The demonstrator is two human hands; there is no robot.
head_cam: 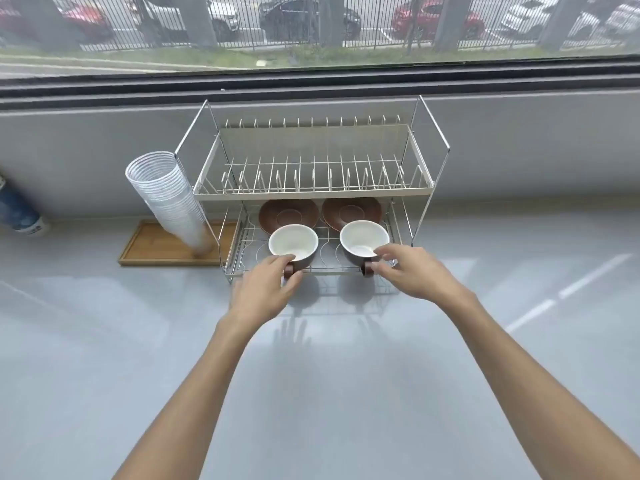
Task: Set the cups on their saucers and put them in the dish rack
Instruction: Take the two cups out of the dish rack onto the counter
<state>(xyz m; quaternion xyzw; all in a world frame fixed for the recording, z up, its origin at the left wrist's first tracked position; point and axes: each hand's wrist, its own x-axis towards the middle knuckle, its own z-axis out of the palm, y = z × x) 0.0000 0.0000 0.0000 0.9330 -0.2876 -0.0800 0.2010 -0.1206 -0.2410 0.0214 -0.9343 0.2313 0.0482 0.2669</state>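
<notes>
Holding both cups at once, you are at the front of the dish rack [311, 192]. Your left hand [266, 289] has its grip closed on the handle of the left cup [293, 242]. Your right hand [408, 271] has its grip on the right cup [364, 239], with one finger on the rim and the others by the handle.

Both cups sit low at the front of the bottom shelf. The two brown saucers are behind them, farther back on the same shelf. The left saucer [277, 213] is behind the left cup, and the right saucer [360, 210] is behind the right cup. The cups look like they are not on the saucers yet.

To do this step well, lift each cup a little and move it straight back. Set each one down flat in the round middle of its saucer. Go slow, so the cups do not tip or clink.

Watch the top shelf. Its front bar hangs just over the saucers, so keep the cups low as they go in. The wire sides of the rack are close to each cup too. The stack of clear cups [169, 199] leans just beside the left side of the rack, so keep your left arm away from it. The table [346, 393] in front of you has lots of open room for your arms.
</notes>
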